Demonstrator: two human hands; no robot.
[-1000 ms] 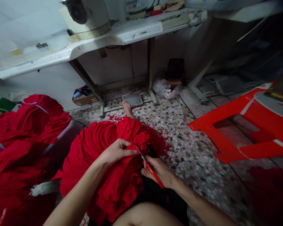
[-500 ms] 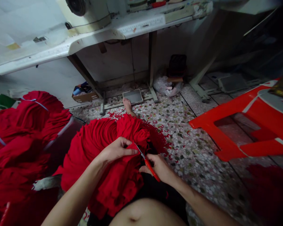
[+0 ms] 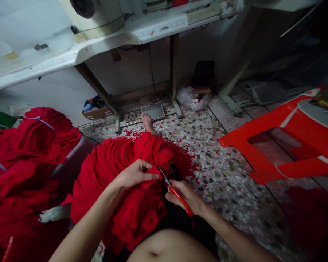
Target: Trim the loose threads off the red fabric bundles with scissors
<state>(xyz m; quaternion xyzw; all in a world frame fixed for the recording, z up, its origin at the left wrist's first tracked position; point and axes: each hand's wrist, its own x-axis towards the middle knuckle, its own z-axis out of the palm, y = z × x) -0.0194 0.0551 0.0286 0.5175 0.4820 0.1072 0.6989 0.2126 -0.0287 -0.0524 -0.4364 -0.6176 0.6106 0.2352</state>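
My left hand point(image 3: 138, 174) pinches the edge of a red fabric piece point(image 3: 154, 170) between thumb and fingers. In my right hand point(image 3: 186, 194) is a pair of scissors with red handles point(image 3: 181, 199); the metal blades point up and left, their tips beside the pinched edge. Whether the blades touch the cloth I cannot tell. Under both hands a large heap of layered red fabric point(image 3: 106, 165) lies across my lap. Small red trimmings point(image 3: 190, 165) are scattered on the floor just beyond it.
Left of me stand tied bundles of red fabric point(image 3: 30, 153). A white sewing machine table point(image 3: 104, 45) spans the front, with a foot pedal point(image 3: 154, 110) beneath, beside a small cardboard box point(image 3: 97, 113) and a plastic bag point(image 3: 191, 99). An orange stool point(image 3: 295, 142) stands at right.
My right hand and the scissors have shifted slightly right, drawing the blades a little back from the pinched cloth. My left hand keeps its hold on the fabric.
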